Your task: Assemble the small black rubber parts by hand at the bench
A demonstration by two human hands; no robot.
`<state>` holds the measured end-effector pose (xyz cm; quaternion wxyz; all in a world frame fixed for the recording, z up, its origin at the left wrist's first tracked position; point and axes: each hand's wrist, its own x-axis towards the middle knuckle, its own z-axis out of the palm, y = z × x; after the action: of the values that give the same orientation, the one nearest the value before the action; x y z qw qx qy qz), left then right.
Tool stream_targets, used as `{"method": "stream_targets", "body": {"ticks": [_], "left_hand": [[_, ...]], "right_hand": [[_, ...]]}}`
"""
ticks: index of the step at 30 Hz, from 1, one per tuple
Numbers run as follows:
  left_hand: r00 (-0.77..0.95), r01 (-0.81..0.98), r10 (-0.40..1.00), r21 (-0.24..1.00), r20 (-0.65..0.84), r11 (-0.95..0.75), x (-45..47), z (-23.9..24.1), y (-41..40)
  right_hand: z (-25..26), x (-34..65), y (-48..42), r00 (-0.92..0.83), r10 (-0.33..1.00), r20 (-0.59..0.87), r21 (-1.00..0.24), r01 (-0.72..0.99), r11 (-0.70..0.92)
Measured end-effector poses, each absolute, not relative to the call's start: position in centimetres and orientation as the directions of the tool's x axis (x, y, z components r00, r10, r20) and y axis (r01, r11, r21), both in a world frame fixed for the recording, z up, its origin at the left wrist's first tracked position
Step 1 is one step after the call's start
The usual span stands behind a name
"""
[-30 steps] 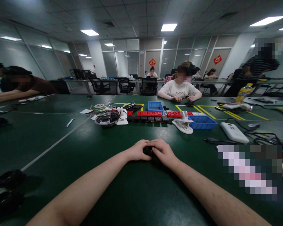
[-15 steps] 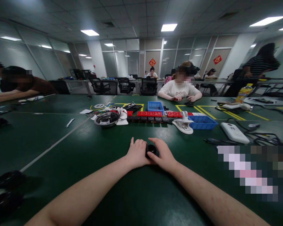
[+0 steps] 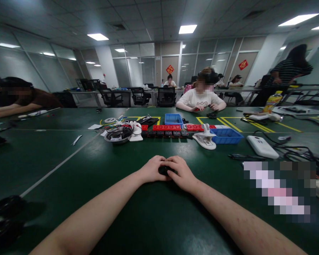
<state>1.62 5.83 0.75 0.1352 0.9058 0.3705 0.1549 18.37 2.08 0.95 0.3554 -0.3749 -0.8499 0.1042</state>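
Observation:
A small glossy black round object (image 3: pixel 164 170) is clasped between my two hands at the middle of the green table (image 3: pixel 122 219). My left hand (image 3: pixel 153 169) curls around its left side. From the right, my right hand (image 3: pixel 181 173) closes over it, thumb across the front and fingertips meeting the left hand at the top. Much of the object is covered, so its exact kind cannot be made out. Two larger black ring-shaped things (image 3: pixel 7 206) lie at the lower left, away from my hands.
Beyond my hands stand a red-and-black power strip row (image 3: pixel 167 128), a metal bowl of cables (image 3: pixel 118 135), a white clip stand (image 3: pixel 206 138) and blue bins (image 3: pixel 226 136). A white power bank (image 3: pixel 262 146) and black cables lie right. A person (image 3: pixel 200 95) sits opposite.
The black object has turned, so its hollow top no longer faces me. My right hand's fingers have closed over toward my left hand. The view has shifted slightly.

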Motion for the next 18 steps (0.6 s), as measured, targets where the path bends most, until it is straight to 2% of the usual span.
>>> {"method": "stream_targets", "body": {"ticks": [4,8,13,18], "left_hand": [[0.738,0.551,0.648,0.387,0.188,-0.739,1.1,0.5,6.4],[0.738,0.544,0.647,0.400,0.191,-0.738,1.1,0.4,6.4],[0.656,0.604,0.715,0.401,0.241,-0.689,1.5,0.4,5.8],[0.532,0.717,0.797,0.348,0.285,-0.603,2.2,0.1,5.3]], "right_hand": [[1.0,18.5,2.3,-0.511,0.674,0.534,-0.461,0.493,0.738],[0.7,18.6,2.2,-0.506,0.666,0.547,-0.472,0.471,0.745],[0.4,18.6,2.0,-0.430,0.692,0.579,-0.475,0.512,0.716],[-0.2,18.4,2.5,-0.327,0.751,0.574,-0.486,0.602,0.634]]}}
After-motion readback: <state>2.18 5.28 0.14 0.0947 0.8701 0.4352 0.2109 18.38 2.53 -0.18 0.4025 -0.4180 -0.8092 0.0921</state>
